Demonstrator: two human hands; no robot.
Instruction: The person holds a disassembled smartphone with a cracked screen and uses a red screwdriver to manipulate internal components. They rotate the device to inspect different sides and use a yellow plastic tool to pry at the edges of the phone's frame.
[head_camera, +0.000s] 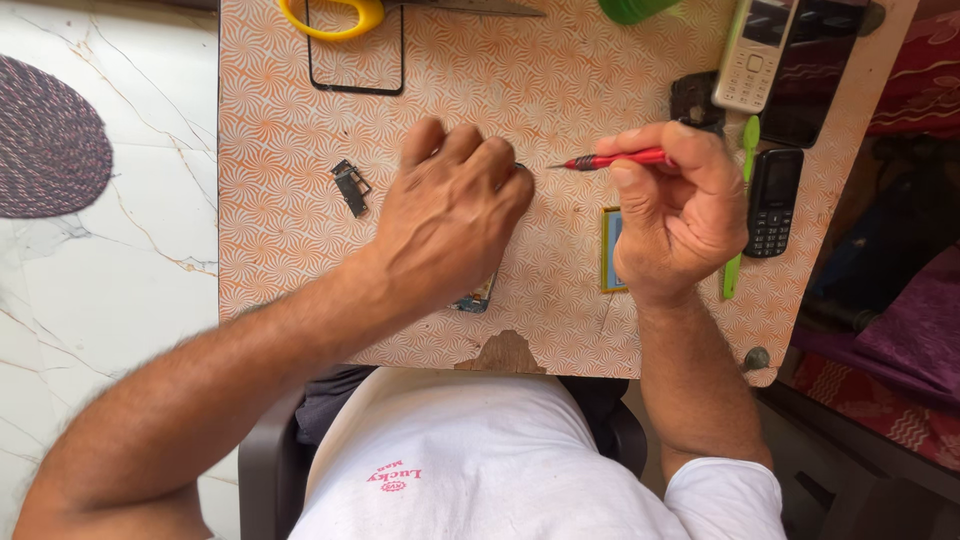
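My left hand (452, 212) lies palm down over a small phone body (478, 296) on the orange patterned table (560, 80); only the phone's lower end shows under my wrist. My right hand (678, 212) grips a red-handled screwdriver (618, 159), its metal tip pointing left toward my left fingers. A small yellow-framed blue part (609, 250) rests on the table, half hidden by my right hand.
A black metal bracket (351, 186) lies left of my hand. Yellow-handled scissors (335, 18) and a thin black frame (355, 60) sit at the far edge. A pale keypad phone (755, 55), a dark smartphone (818, 70), a black keypad phone (773, 203) and a green pry tool (742, 210) are at right.
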